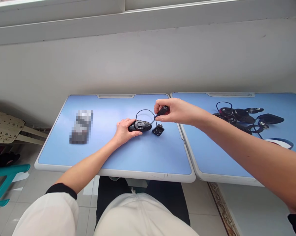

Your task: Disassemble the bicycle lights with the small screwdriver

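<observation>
Left hand (125, 130) pinning black gadget (139, 125) on blue desk (150, 157), thumb and fingers clasping one end. Right hand (174, 109) gripping screwdriver (163, 110) snugly, aiming at other end — possibly slipping if gadget rocks, or snagging nearby cable (145, 109).

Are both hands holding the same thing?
No, the left hand holds a black oval device, while the right hand grips a black-handled tool.
</observation>
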Demonstrator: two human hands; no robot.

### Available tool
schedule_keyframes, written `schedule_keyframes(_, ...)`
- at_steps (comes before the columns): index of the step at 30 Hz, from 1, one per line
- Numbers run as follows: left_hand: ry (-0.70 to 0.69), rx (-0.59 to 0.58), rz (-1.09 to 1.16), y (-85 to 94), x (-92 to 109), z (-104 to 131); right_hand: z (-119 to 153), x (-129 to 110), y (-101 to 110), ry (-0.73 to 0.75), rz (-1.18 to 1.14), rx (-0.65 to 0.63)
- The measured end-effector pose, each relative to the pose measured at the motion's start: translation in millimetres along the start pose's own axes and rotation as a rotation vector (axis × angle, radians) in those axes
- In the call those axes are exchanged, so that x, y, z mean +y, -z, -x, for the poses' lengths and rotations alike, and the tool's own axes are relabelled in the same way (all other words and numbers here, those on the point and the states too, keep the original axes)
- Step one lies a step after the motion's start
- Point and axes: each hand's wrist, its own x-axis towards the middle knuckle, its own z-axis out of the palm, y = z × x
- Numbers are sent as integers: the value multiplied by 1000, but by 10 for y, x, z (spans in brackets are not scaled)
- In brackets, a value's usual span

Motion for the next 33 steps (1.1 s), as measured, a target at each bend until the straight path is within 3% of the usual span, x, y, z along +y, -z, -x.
schedule_keyframes(7,-6,7,7,-8,-18,-7,-10,-45,-70,-69,-28,82)
schedule_keyframes(14,7,-37,17,34,1,2,2,61,-45,-22,-162,-78)
schedule_keyframes(19,-4,-61,57,66,-13,3,48,28,-78,-34,-113,119)
schedule_keyframes(24,-14,-38,129,58,-36,9,34,-240,-134,-18,-174,281)
schedule_keyframes(29,-4,-21,159,41,-67,16,-86,-423,-378,117,-230,200)
schedule_keyframes(33,-23,-12,192,25,-80,18,-161,-446,-506,128,-207,149)
